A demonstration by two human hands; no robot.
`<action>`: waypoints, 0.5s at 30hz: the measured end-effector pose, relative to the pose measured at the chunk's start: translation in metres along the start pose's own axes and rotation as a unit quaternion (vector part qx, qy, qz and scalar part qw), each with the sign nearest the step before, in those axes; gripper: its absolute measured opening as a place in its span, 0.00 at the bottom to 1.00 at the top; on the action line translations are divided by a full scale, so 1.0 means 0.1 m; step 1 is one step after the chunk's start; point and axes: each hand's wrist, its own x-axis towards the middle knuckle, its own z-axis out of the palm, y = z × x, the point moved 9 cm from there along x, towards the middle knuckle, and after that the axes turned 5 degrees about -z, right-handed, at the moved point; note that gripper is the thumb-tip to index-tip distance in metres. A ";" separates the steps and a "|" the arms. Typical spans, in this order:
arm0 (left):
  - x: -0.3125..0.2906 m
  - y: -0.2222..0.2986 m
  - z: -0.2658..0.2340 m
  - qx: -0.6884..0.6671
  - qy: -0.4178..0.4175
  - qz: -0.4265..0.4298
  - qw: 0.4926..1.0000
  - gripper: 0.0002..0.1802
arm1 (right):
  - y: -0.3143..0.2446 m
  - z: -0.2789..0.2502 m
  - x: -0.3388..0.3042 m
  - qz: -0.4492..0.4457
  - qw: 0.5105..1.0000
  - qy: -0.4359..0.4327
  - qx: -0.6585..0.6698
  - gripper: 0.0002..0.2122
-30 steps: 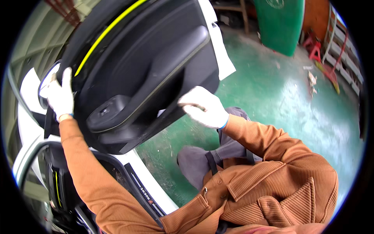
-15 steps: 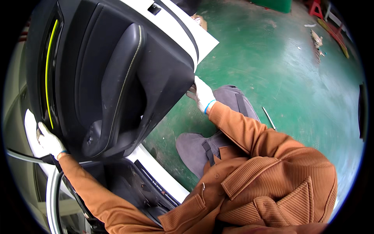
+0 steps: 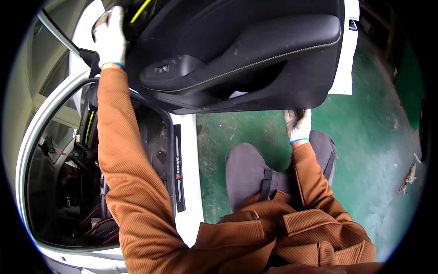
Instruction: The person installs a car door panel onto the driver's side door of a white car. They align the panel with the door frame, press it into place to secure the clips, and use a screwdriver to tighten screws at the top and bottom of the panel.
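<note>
A black car door trim panel (image 3: 214, 91), with a stitched armrest (image 3: 255, 43), a window switch (image 3: 161, 69) and a yellow-green strip (image 3: 140, 11), lies against the white car door (image 3: 344, 68). My left hand (image 3: 111, 41), in a white glove, grips the panel's edge at the upper left, fingers bent over it. Gloved too, my right hand (image 3: 299, 124) holds the panel's near bottom edge from below. Its fingertips are partly hidden under the panel.
At the left is the white car body, with a door opening and a black sill plate (image 3: 178, 169). My knees (image 3: 246, 169) are bent above the green floor (image 3: 365, 150). Debris (image 3: 408, 178) lies on the floor at the right.
My view has turned, so the panel now spans the top of the picture. My left hand sits higher, and my right hand is at the panel's bottom edge rather than its corner.
</note>
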 end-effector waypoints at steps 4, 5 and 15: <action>-0.69 1.33 -0.74 0.033 0.170 -0.181 0.968 0.21 | -0.28 -0.03 0.24 -0.032 0.999 0.021 -0.021 0.27; -1.05 1.62 -0.84 -0.048 0.201 -0.200 0.958 0.22 | -0.26 -0.01 0.22 -0.028 0.999 0.022 -0.016 0.27; -2.69 3.18 1.10 -0.217 -0.201 -0.277 0.914 0.35 | 0.31 -0.15 0.38 0.028 0.999 -0.005 0.021 0.21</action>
